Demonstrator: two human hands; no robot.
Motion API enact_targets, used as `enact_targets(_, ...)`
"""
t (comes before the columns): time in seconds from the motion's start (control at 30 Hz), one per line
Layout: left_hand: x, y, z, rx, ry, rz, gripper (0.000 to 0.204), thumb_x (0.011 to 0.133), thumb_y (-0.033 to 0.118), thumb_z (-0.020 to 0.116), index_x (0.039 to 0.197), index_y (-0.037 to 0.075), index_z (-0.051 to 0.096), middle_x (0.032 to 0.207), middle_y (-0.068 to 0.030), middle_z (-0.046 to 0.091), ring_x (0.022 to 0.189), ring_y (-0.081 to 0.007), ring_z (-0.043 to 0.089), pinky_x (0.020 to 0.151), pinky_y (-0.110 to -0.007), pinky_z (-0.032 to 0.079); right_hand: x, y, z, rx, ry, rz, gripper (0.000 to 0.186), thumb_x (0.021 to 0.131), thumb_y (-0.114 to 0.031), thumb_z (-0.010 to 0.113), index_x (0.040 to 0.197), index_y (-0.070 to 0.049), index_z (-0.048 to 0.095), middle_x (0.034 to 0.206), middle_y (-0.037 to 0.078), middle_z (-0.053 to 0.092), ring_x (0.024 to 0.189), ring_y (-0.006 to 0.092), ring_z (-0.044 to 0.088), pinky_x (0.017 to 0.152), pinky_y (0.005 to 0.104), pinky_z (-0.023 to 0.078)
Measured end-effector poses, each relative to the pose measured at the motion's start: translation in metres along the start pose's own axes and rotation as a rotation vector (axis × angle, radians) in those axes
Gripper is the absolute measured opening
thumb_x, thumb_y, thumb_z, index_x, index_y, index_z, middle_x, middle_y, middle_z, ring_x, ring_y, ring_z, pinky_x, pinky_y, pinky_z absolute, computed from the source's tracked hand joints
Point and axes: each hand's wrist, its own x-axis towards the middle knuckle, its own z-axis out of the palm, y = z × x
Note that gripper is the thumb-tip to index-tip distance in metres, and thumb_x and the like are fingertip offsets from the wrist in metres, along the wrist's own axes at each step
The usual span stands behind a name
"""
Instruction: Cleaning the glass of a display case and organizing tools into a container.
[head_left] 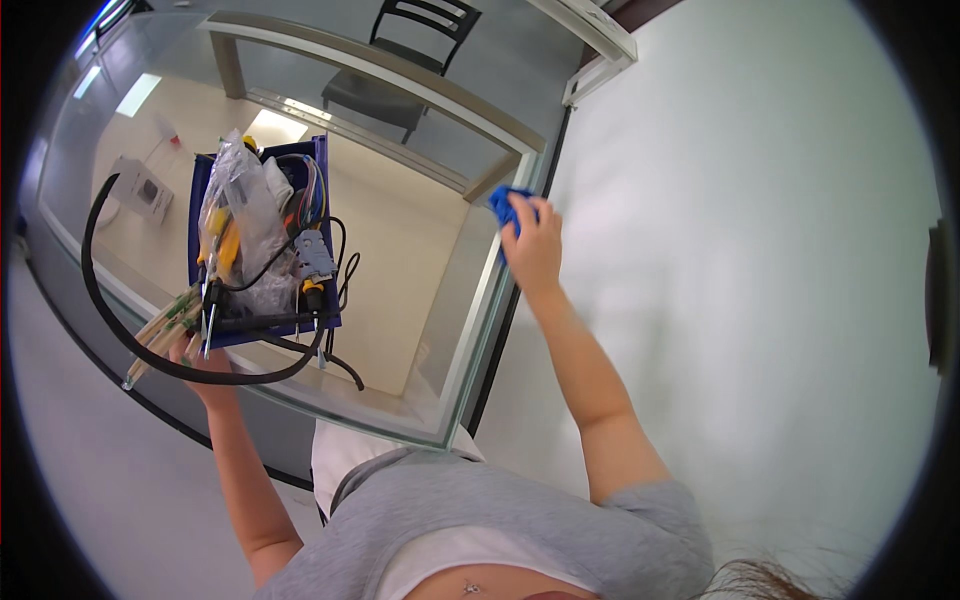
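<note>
My left hand [210, 378] holds a dark blue bin [195, 215] by its near left corner, above a glass-topped table; its fingers are mostly hidden behind the bin. Clear plastic bags [262, 225], coloured wires [316, 185], a grey connector [315, 255] and yellow-and-black tools fill the bin. A thick black cable [110, 290] loops out past its left side. Several thin wooden sticks [165, 325] poke out by my left hand. At the table's right edge, my right hand [535, 245] is closed round a crumpled blue cloth [510, 203].
The glass tabletop [400, 425] has a pale lower panel [370, 300] beneath it. A white box [142, 190] stands at the left. Beyond the table's far frame [400, 75] is a black chair [385, 95]. A white wall [740, 250] rises close on the right.
</note>
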Motion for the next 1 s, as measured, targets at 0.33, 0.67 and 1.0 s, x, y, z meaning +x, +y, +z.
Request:
enact_targets(0.33,-0.001,-0.015,-0.007,0.012,-0.08,0.003,0.025,0.089,0.008,0.057,0.111,-0.003,0.064,0.102,-0.0122,0.066,0.093,-0.0199,0.063,0.084,-0.031,0.048,0.139,0.058,0.084,-0.261,-0.056,0.347,0.031,0.08,-0.033,0.062,0.11,-0.023,0.065,0.106,0.008,0.061,0.097,0.0314,0.058,0.079,0.045,0.051)
enact_targets(0.67,-0.004,-0.01,0.008,0.016,0.112,-0.063,0.021,0.077,0.0,0.055,0.097,-0.001,0.062,0.081,-0.0106,0.06,0.074,-0.0255,0.057,0.072,-0.033,0.045,0.077,0.037,0.036,0.08,-0.061,0.121,0.031,0.074,-0.028,0.068,0.102,-0.015,0.068,0.095,0.012,0.062,0.093,0.0353,0.058,0.083,0.0422,0.049)
enact_targets(1.0,0.005,0.01,-0.002,0.072,-0.053,-0.236,0.033,0.074,0.0,0.049,0.104,-0.001,0.063,0.091,-0.0139,0.067,0.085,-0.0338,0.063,0.079,-0.034,0.048,-0.06,-0.093,-0.078,0.375,-0.496,-0.15,0.037,0.067,-0.018,0.07,0.104,-0.014,0.067,0.099,0.009,0.062,0.094,0.0321,0.057,0.086,0.0406,0.048)
